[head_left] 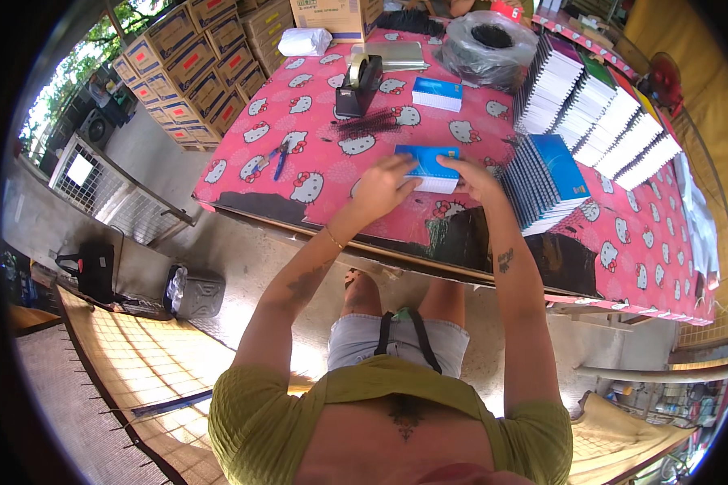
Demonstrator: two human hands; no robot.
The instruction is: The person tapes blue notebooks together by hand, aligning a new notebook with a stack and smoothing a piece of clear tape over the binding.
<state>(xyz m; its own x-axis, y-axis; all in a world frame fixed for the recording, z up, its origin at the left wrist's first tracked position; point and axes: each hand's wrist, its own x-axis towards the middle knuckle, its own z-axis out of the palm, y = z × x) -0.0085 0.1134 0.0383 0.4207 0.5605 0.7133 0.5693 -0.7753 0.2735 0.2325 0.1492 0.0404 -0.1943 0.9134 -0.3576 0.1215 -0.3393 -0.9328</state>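
Note:
Between my hands, on the pink table, is a small stack of blue-covered notepads [434, 184] with white page edges facing me. My left hand [386, 187] grips its left side, fingers curled over the top cover. My right hand [475, 178] holds the right side, thumb on the cover; its other fingers are partly hidden. A similar blue-covered stack [438, 91] lies beyond them. Right of my right hand stands a taller pile of spiral-bound blue notebooks [544, 182]. Black plastic binding coils [366, 126] lie beyond my left hand.
A black tape dispenser [358, 87] and a blue cutter-like tool [280, 162] are at the left. A plastic-wrapped black coil roll [489, 50] sits at the back. Tall notebook stacks [594, 105] line the right. Cartons [188, 69] are piled beyond the table. Another person's arm [463, 7] shows at the far edge.

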